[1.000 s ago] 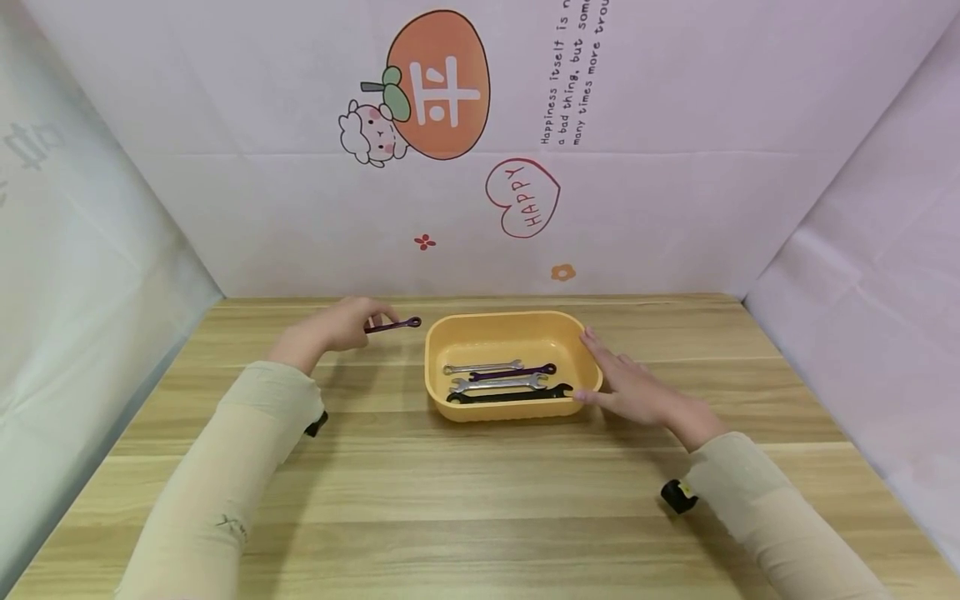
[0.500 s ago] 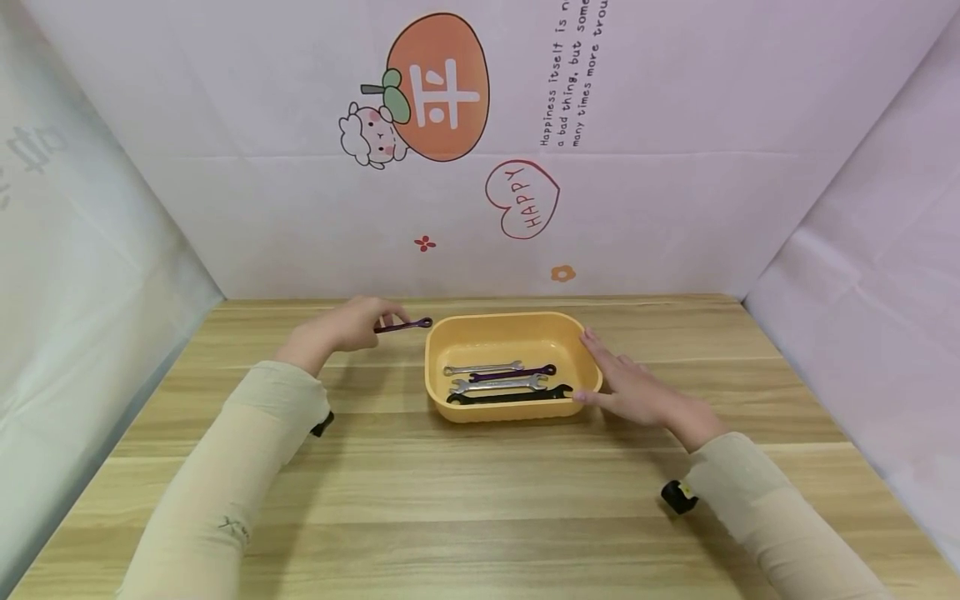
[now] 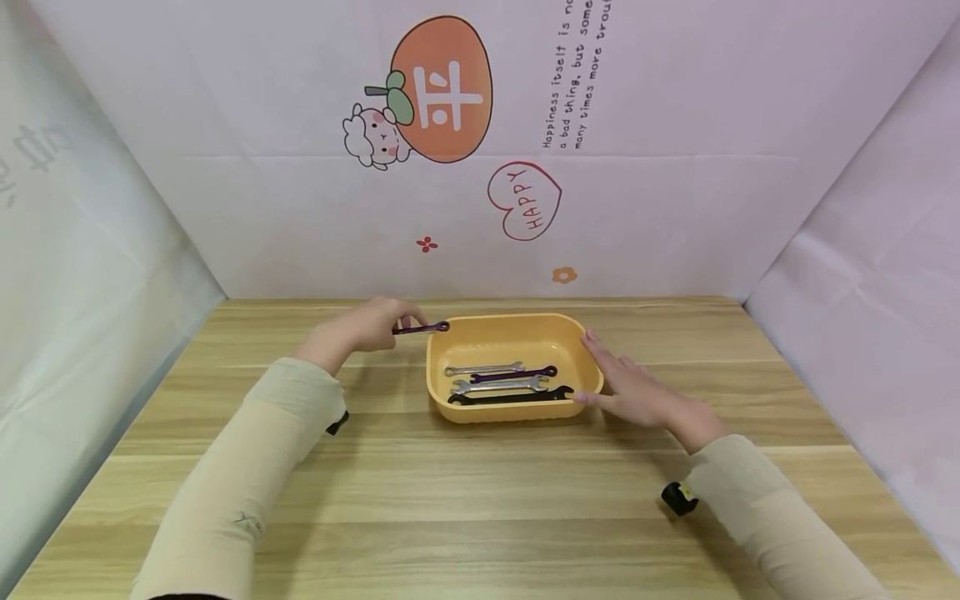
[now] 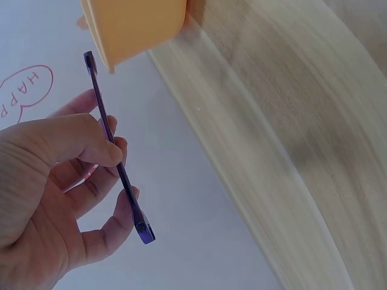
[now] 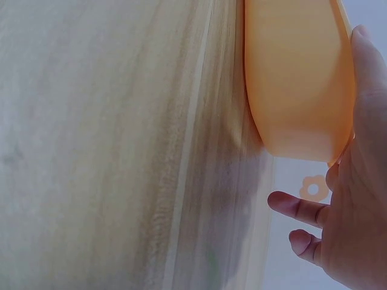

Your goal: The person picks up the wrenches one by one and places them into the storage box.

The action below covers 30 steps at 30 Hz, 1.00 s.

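Note:
Thumb and fingers of my left hand [image 3: 378, 323] pinch a dark purple wrench [image 4: 109, 124] at mid-shaft. In the head view its ring end overlaps the left rim of a yellow plastic basin [image 3: 487, 326]; the left wrist view shows it held in the air beside the basin wall. Inside the basin lie a small silver wrench [image 3: 483, 368], another purple wrench [image 3: 517, 375], a larger silver wrench [image 3: 501, 384] and a black wrench [image 3: 512, 398], roughly parallel. My right hand [image 3: 637, 392] rests spread at the basin's right end, thumb and index finger touching its rim.
The basin stands on a wood-grain table [image 3: 480, 508], toward its back edge. A white printed backdrop [image 3: 300, 225] rises right behind, and white cloth hangs on both sides. A small black camera [image 3: 678, 498] sits at the right wrist.
My left hand has moved steadily to the right with the purple wrench, bringing its ring end from left of the basin to over the left rim. The right hand stays put.

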Each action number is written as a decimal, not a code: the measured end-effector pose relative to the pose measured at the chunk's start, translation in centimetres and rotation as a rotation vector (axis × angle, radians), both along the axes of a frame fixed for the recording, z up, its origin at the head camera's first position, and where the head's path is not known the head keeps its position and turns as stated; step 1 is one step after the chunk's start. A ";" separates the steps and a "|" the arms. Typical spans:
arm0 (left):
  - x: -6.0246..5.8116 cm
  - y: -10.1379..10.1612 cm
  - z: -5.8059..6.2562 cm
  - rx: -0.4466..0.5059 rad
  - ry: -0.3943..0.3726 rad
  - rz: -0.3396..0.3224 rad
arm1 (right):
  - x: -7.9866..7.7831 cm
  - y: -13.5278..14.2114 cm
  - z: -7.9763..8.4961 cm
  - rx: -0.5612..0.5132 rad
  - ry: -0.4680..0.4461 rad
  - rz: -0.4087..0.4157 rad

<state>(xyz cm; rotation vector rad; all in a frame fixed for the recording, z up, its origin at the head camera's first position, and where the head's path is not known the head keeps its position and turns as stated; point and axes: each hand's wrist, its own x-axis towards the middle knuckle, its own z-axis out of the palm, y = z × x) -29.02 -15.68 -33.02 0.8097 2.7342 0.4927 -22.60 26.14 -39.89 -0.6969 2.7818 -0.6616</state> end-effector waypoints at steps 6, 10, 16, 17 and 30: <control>-0.2 0.9 -0.2 -0.015 0.018 -0.043 | 0.0 0.0 0.0 0.005 0.002 0.002; -0.2 1.5 -0.1 -0.025 0.018 -0.057 | 0.0 0.0 0.1 0.004 0.005 0.003; 0.0 2.4 0.0 -0.039 -0.002 -0.048 | 0.1 0.1 0.0 0.004 0.002 0.003; 0.0 2.5 0.1 -0.040 -0.003 -0.049 | 0.1 0.1 0.0 0.004 0.002 0.002; -0.6 4.1 -0.1 -0.025 0.010 -0.102 | 0.0 0.2 -0.1 -0.010 0.004 0.005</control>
